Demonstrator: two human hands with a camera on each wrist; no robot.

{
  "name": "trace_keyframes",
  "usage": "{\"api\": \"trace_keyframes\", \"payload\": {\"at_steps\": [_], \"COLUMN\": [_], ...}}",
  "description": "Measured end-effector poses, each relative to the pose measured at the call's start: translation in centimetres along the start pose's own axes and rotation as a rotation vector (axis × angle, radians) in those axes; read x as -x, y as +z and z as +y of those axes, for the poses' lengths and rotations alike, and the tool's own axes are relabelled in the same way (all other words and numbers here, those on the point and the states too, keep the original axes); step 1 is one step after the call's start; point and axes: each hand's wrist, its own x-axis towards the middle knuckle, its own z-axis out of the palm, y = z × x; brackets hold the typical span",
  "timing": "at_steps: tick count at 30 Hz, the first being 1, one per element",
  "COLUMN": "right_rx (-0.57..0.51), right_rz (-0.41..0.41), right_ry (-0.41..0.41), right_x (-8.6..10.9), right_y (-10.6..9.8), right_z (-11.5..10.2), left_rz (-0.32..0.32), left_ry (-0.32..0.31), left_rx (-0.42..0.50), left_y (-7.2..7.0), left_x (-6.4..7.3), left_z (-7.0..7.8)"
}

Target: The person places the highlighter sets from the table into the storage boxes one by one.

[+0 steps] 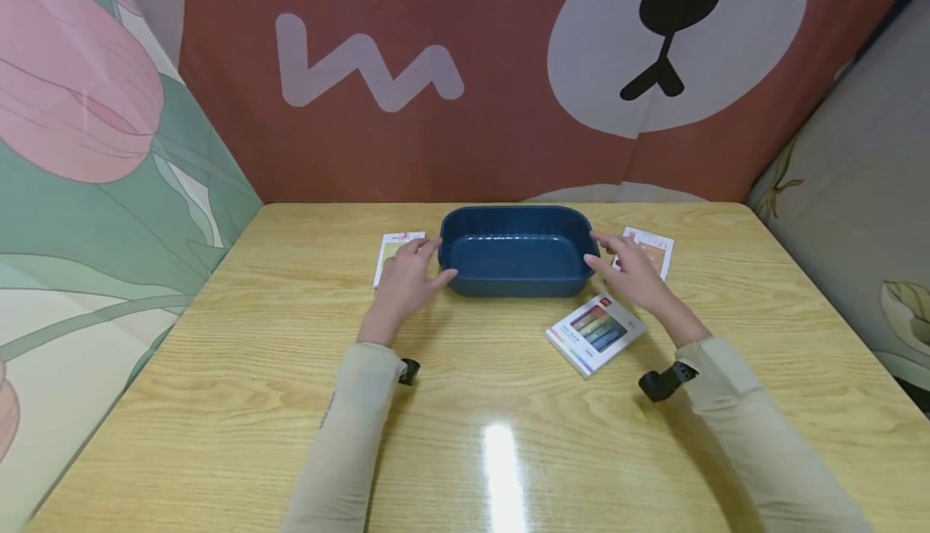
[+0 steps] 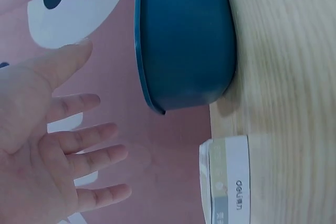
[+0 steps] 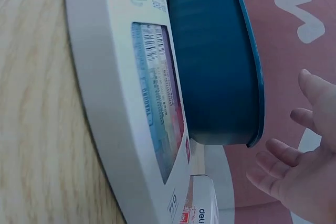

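Note:
A dark blue rectangular plastic basin [image 1: 517,287] with rounded corners stands on the table, nothing visible inside. My left hand [image 1: 407,279] is held just off its left end, fingers spread and slightly bent; the left wrist view shows a gap between them. At the right end, my right hand [image 1: 635,276] hovers the same way, its fingers [image 3: 283,153] apart from the basin wall. Closest to me lies a white windowed box [image 1: 592,337] of colourful sticks. One flat box [image 1: 401,238] is partly hidden behind the left hand, another [image 1: 659,252] behind the right.
The wood-grain table [image 1: 465,436] ends at a brown wall cloth [image 1: 407,153] with a cartoon animal face. Printed cloths also hang at the left [image 1: 131,218] and right [image 1: 857,153]. Each wrist wears a small black camera [image 1: 664,382].

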Motion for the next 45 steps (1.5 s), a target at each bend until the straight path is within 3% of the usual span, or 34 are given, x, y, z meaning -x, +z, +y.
{"api": "trace_keyframes", "payload": {"at_steps": [8, 14, 27, 33, 39, 45], "right_rx": [-0.081, -0.102, -0.120, -0.173, -0.172, -0.277], "right_rz": [0.076, 0.091, 0.135, 0.135, 0.106, 0.070], "right_ry": [-0.008, 0.040, 0.093, 0.125, 0.163, 0.209], "right_x": [-0.7, -1.1, -1.7, -1.7, -1.8, -2.1], "right_y": [0.2, 0.3, 0.6, 0.7, 0.8, 0.9], "right_z": [0.7, 0.9, 1.7, 2.0, 2.0, 2.2], "left_rz": [0.030, 0.048, 0.026, 0.001, -0.027, -0.122], "left_ry": [-0.013, -0.050, -0.132, -0.213, -0.249, -0.304], "left_rx": [0.071, 0.112, 0.154, 0.188, 0.220, 0.177], "left_y": [-0.1, -0.4, -0.3, 0.0, 0.2, 0.5], "left_x": [0.0, 0.1, 0.2, 0.3, 0.2, 0.2], "left_z": [-1.6, -2.6, -5.0, -5.7, -6.1, -6.4]}}
